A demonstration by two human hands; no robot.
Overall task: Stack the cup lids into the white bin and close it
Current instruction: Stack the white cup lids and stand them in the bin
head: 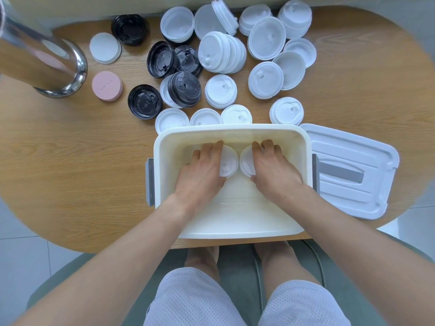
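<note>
I see both hands down inside the white bin (162, 147), which sits open at the near edge of the wooden table (70, 161). My left hand (202, 170) lies palm-down over a white lid (227, 162) in the far half of the bin, fingers spread across its left side and thumb at its near edge, so it grips the lid from above. My right hand (274, 168) does the same over a second white lid (247, 161), fingers curled over its far rim and thumb pressed at its near side. The two lids sit side by side, almost touching, in the middle of the bin's far half; I cannot tell whether they rest flat on the floor or are slightly lifted. The near half of the bin holds nothing I can make out.

The bin cover (353, 170) lies flat on the table just right of the bin, grey handle strip facing up. A grey latch (150, 182) hangs on the bin's left wall.

Beyond the bin's far wall the loose lids wait: a scatter of white cup lids (221, 52), some nested in short leaning stacks, spreading to the far right, and a cluster of black lids (162, 60) to their left. Further left sit a flat white disc (104, 47) and a pink round cap (107, 85), near a shiny metal cylinder (42, 60) at the far-left corner
</note>
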